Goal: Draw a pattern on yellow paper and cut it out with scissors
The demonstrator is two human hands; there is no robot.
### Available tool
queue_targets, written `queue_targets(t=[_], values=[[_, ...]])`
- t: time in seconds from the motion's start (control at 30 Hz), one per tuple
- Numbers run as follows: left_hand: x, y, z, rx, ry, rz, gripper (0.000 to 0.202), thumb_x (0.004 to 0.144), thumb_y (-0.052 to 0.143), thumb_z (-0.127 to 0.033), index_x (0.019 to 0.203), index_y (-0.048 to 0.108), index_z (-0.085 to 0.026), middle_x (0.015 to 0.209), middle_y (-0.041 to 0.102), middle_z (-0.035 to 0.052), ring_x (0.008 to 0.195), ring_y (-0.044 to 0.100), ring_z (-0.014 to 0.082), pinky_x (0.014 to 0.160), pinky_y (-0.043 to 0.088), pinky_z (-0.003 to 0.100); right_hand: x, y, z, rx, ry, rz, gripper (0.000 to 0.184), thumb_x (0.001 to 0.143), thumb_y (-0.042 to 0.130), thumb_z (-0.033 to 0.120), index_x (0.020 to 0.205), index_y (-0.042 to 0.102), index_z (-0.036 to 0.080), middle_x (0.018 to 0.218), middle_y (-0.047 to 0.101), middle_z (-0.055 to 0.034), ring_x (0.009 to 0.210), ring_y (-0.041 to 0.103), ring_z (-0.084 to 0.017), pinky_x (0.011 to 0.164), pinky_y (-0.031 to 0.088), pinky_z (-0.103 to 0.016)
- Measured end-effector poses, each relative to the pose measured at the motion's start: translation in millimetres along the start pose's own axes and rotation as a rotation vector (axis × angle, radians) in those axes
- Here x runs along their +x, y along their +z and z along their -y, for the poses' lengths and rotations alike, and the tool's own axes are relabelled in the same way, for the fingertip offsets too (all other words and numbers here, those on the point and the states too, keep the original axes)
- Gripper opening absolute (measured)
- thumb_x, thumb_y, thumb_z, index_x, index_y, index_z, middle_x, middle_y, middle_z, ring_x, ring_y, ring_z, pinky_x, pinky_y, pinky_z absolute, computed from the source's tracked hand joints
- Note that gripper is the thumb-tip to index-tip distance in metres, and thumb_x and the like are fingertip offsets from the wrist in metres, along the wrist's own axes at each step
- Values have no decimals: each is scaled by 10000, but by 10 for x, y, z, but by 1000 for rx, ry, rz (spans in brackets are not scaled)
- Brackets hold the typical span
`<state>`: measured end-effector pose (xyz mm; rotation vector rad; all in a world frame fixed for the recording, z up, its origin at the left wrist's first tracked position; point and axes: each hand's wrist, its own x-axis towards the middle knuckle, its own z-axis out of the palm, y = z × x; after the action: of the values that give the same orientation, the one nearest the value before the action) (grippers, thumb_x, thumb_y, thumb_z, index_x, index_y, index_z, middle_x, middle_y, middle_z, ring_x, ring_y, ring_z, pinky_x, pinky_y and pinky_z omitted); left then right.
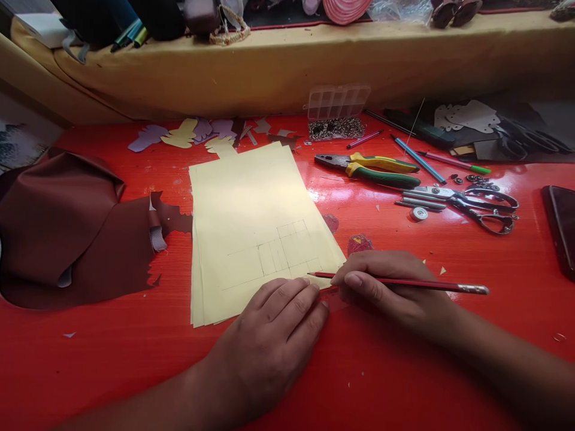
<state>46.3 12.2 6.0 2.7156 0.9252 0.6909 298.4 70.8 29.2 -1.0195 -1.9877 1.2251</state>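
One red pencil (422,282) gripped in right hand (395,293); left hand (281,341) flat on yellow paper (242,209).

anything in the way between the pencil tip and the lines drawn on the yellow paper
Nothing visible stands between the tip of the pencil in the right hand and the drawn lines on the yellow paper. The left hand lies just below the tip, over the paper's lower edge.

No text, label, brand or number can be read on the yellow paper (251,206), the pencil (424,282) or elsewhere.
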Motion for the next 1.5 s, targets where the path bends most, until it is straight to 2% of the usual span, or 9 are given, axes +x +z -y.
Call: queue_targets(t=[0.17, 1.1, 1.27, 1.5], values=[[1, 3, -4, 1, 0, 3, 333, 1002, 593, -56, 1319, 695, -45, 1345, 709, 184, 1285, 613, 336, 1114, 515, 510, -43, 17, -67, 9, -15, -50, 285, 1135, 559, 277, 933, 749, 208, 764, 748, 1, 669, 673, -132, 644, 517, -216], [26, -10, 0, 8, -4, -9, 333, 999, 582, -55, 1308, 705, -54, 1332, 723, 181, 1272, 633, 330, 1099, 539, 500, -17, 17, -52, -78, 11, -19, 423, 1154, 498, 439, 908, 754, 210, 732, 740, -24, 637, 659, -164, 599, 501, -265], [14, -13, -4, 6, -5, 0, 342, 993, 594, -51, 1317, 700, -47, 1346, 716, 186, 1284, 623, 337, 1104, 535, 511, -14, 10, -47, -71, -10, -21, 412, 1155, 504, 420, 902, 750, 205, 729, 740, -18, 633, 660, -154, 594, 494, -256], [15, -13, 0, 7, -2, -3, 335, 1000, 593, -54, 1318, 696, -46, 1334, 719, 185, 1271, 629, 338, 1095, 543, 517, -33, 16, -48, -17, 1, -60, 419, 1153, 507, 443, 913, 762, 212, 767, 779, -35, 657, 703, -167, 619, 545, -261]])
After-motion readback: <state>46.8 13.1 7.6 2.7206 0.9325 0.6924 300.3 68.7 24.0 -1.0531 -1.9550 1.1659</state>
